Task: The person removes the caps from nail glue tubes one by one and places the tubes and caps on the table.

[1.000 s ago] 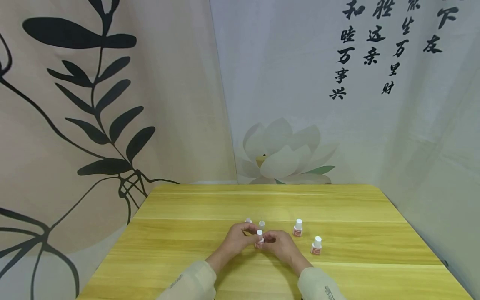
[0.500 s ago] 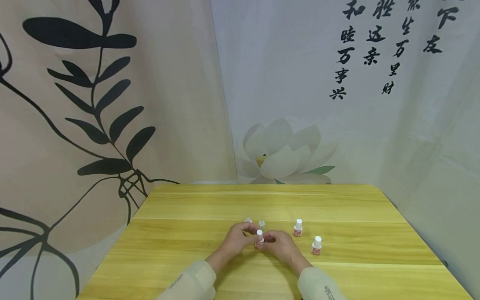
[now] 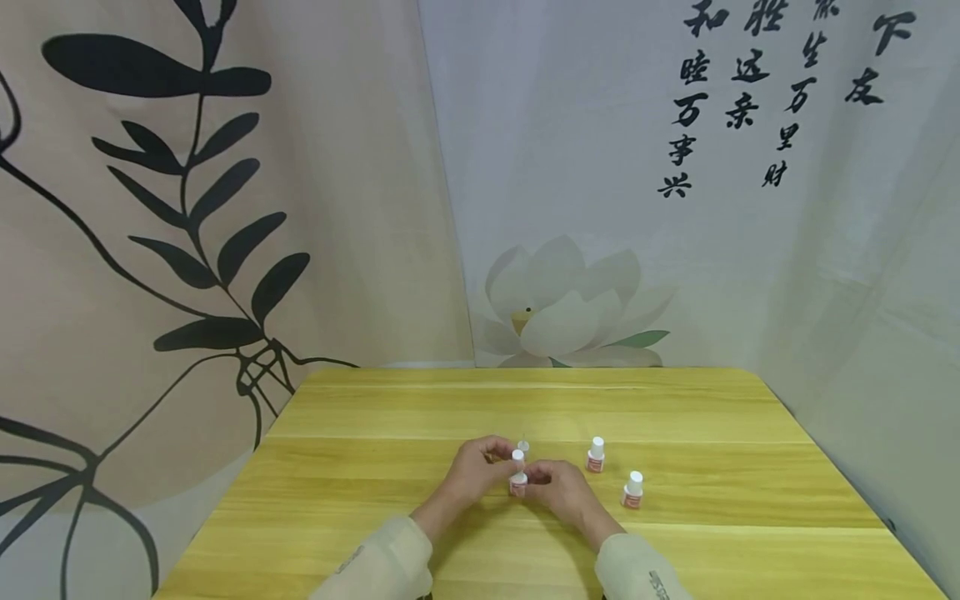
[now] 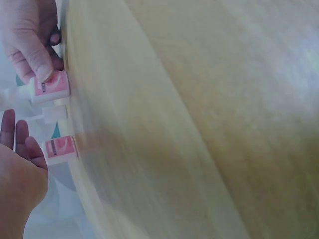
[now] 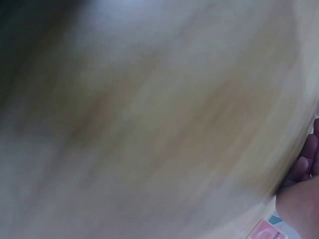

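My right hand (image 3: 561, 492) grips a small white bottle (image 3: 518, 487) with a pink label, upright at the middle of the table. Above its shoulder, my left hand (image 3: 476, 468) pinches the bottle's white cap (image 3: 517, 456) between thumb and forefinger. The left wrist view has my right thumb pressed on the bottle's label (image 4: 52, 88). There, a second pink-labelled bottle (image 4: 60, 148) stands near my left fingers; in the head view my left hand hides it. Just behind the cap stands a small clear piece (image 3: 523, 447) with a thin upright tip.
Two more capped bottles stand on the wooden table (image 3: 375, 467) to the right: one farther back (image 3: 596, 455), one nearer (image 3: 632, 490). A printed cloth backdrop (image 3: 367, 208) hangs behind the table's far edge.
My left hand and the cap have moved up slightly, showing more of the bottle's shoulder. The bottle top behind my left hand is now hidden. My right hand stays in place.
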Demonstrator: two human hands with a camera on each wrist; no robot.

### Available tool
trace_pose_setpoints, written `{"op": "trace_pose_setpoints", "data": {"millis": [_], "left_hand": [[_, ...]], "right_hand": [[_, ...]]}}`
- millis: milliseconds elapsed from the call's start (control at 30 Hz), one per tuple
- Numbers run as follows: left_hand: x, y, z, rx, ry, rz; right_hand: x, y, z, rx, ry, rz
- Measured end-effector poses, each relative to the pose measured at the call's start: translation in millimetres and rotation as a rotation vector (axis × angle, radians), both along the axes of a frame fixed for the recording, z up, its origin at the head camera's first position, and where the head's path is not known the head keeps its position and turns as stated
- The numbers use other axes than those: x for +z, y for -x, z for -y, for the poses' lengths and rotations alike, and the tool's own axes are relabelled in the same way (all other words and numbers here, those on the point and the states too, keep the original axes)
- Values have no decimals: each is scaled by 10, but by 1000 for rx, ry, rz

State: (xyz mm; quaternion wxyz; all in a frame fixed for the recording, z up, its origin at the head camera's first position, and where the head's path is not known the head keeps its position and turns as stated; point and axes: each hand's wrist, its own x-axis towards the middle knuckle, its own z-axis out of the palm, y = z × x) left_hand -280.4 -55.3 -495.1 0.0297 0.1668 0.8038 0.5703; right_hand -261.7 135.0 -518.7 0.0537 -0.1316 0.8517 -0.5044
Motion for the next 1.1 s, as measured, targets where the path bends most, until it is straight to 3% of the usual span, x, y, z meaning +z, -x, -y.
{"op": "trace_pose_setpoints", "data": {"millis": [567, 1100], "left_hand": [[90, 20, 36, 31, -60, -42], [70, 39, 116, 58, -14, -65]], "right_hand": [[9, -3, 0, 4, -6, -10], [29, -17, 9, 23, 7, -13]]}}
